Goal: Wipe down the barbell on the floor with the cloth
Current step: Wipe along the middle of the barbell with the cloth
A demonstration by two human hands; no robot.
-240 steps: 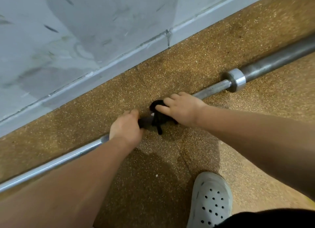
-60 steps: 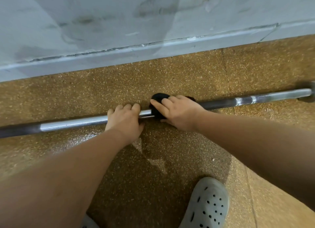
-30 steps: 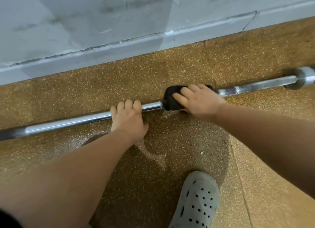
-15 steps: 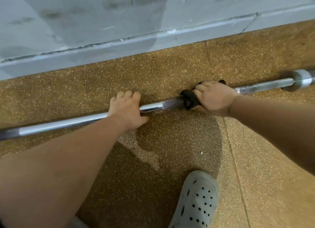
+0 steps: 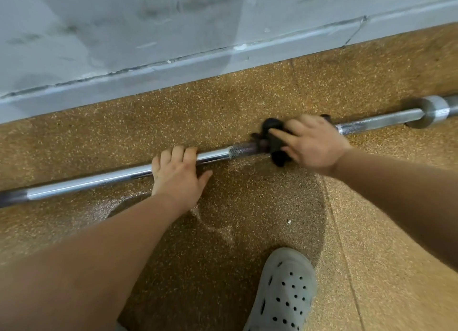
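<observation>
Right hand (image 5: pixel 313 143) had slid the cloth (image 5: pixel 275 138) right along the floor-lying bar (image 5: pixel 99 181), fingers wrapped round cloth, left hand (image 5: pixel 177 173) clamping bar; collar end remained unwiped.

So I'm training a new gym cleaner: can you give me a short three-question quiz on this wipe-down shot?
1. True or false: the cloth is white.
2. Which hand presses the cloth on the bar? A) left B) right C) neither
3. Fill in: the left hand rests on the ____ part of the bar, smooth or knurled.

Key:
1. False; it is black.
2. B, the right hand.
3. Smooth.
</observation>
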